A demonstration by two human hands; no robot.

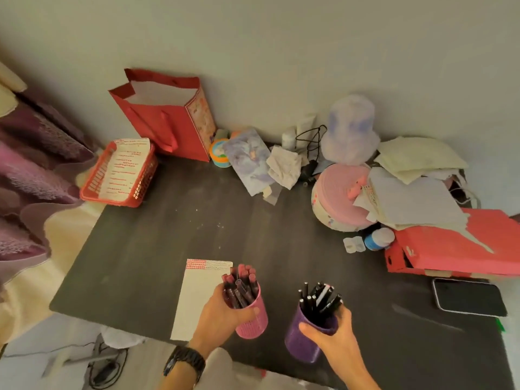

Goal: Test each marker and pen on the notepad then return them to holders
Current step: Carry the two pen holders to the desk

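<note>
- Dark desk [197, 220] against a pale wall holds everything.
- The pink holder [254, 322], crammed with dark red markers [242, 285], sits near the front edge, and the left hand [222, 316] is wrapped around its side, thumb across the front.
- The purple holder [302, 343], full of black pens [318, 299], leans just right of the pink one. The right hand [334, 333] grasps it at the rim.
- The notepad [197, 299] lies flat just left of the pink holder, with red print along its top.
- A dark watch [184, 361] circles the left wrist.
- A phone [468, 296] lies near the right edge, with a red box [450, 249] under loose papers behind it.
- A red basket [118, 175] and a red gift bag [168, 119] stand at the far left.
</note>
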